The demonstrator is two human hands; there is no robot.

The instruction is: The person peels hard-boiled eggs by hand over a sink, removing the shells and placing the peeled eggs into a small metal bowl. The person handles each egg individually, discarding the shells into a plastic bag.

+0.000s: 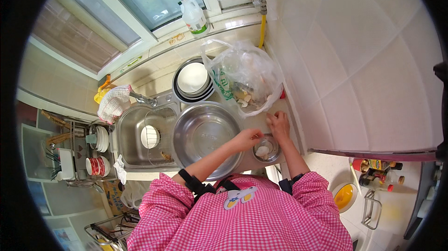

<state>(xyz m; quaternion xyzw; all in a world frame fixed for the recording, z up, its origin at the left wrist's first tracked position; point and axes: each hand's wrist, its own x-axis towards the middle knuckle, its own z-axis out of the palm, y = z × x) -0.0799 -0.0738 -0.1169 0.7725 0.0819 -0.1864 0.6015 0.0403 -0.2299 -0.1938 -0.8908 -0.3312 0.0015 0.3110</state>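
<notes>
My left hand (pixel 247 139) reaches over the large stainless steel basin (pixel 206 139) to the rim of a small metal bowl (pixel 274 156). Its fingertips are drawn together; anything small between them is too fine to make out. Just beyond that bowl, my right hand (pixel 279 125) hangs low over the counter with bent fingers, close to the mouth of a plastic bag, and its grip is hidden. A pale whitish piece of food (pixel 261 152) lies in the small bowl. The clear plastic bag (pixel 250 62) holds scraps that look like shells or peelings.
Left of the basin is a steel sink (pixel 131 156) with a wire rack (pixel 163 146) and a white bowl (pixel 150 136). Stacked bowls (pixel 192 77) stand behind the basin. A tiled wall (pixel 343 69) bounds the right. Bottles (pixel 374 182) and a bowl of yellow liquid (pixel 344 196) stand at lower right.
</notes>
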